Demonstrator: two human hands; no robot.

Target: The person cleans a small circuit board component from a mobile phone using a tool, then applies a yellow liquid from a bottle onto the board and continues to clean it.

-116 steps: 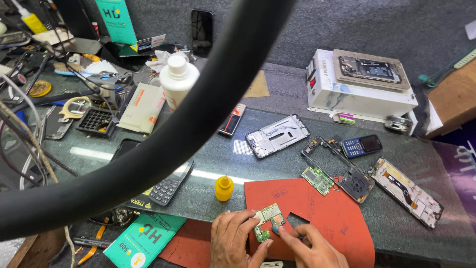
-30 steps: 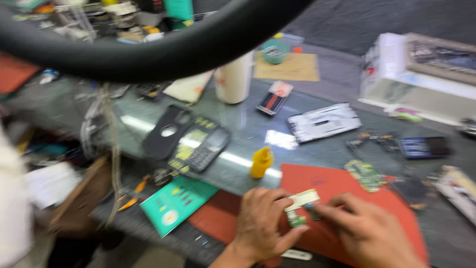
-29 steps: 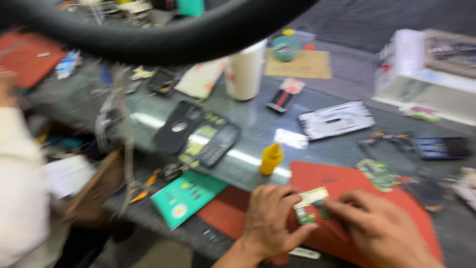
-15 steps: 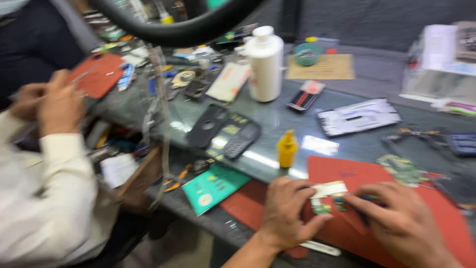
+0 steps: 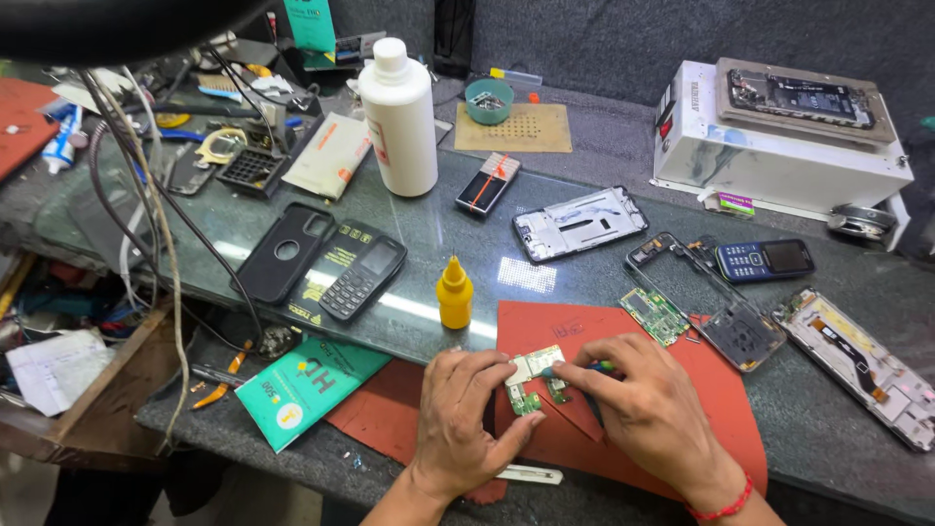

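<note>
A small green circuit board [image 5: 531,380] with a pale metal shield lies on a red work mat [image 5: 623,409] near the table's front edge. My left hand [image 5: 466,419] pinches the board's left side between thumb and fingers. My right hand [image 5: 648,404], with a red thread at the wrist, holds a thin tool with a green-blue handle [image 5: 584,367] whose tip touches the board. A second green circuit board [image 5: 654,315] lies on the mat's far corner.
A yellow dropper bottle [image 5: 454,292], a tall white bottle [image 5: 399,117], a black phone case [image 5: 282,251], a keypad phone [image 5: 362,278], bare phone frames [image 5: 579,222], a blue keypad phone [image 5: 765,259] and a white box machine [image 5: 779,156] crowd the glass-topped table. Cables hang at left.
The view has swung back right and steadied, so the person in the white sleeve at left is out of sight. Both hands stay on the board on the red mat.
</note>
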